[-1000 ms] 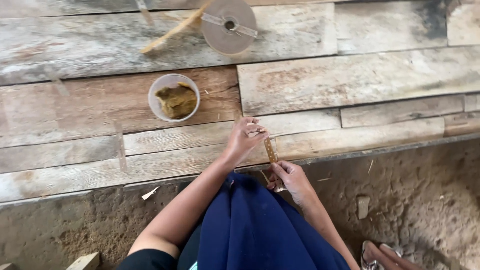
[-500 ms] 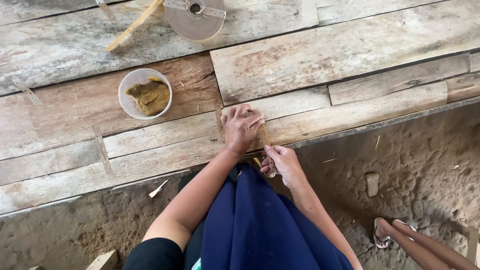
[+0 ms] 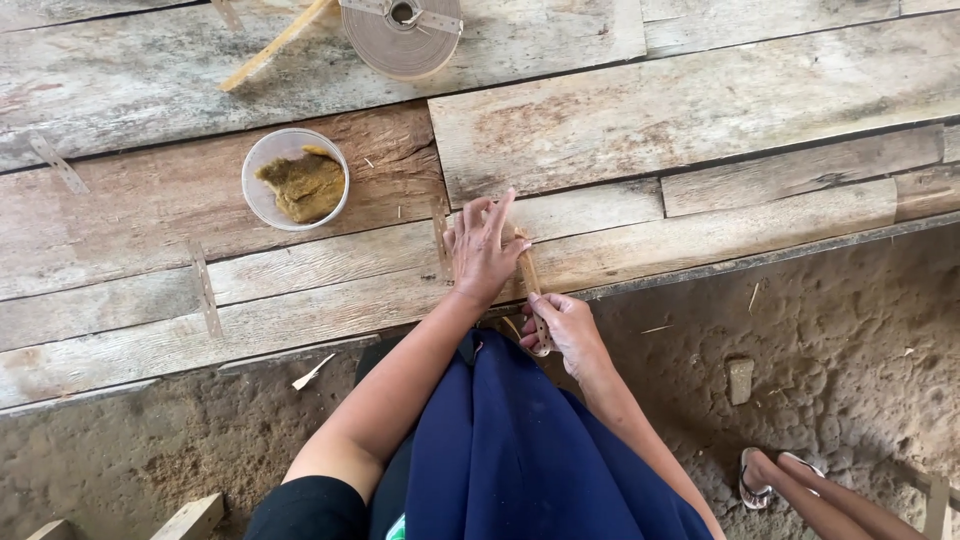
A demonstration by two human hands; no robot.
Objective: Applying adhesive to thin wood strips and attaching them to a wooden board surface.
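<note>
Your left hand [image 3: 483, 245] lies flat, fingers spread, pressing the far end of a thin brown strip [image 3: 531, 285] onto the weathered wooden platform [image 3: 620, 130]. Your right hand [image 3: 560, 325] is curled closed around the strip's near end, just off the platform's edge above your blue skirt [image 3: 520, 450].

By the look of it you are smoothing or tensioning the strip against the planks; the next move likely calls for keeping the left palm firm while the right draws the strip taut without snapping it.

A clear plastic bowl [image 3: 295, 180] of brownish fibrous material sits to the left, well apart from your hands, and a coiled roll of strip [image 3: 402, 35] lies at the far edge.

Compared with half a second ago, your left hand has opened flatter on the planks, and your right hand has closed up just beside it.
</note>
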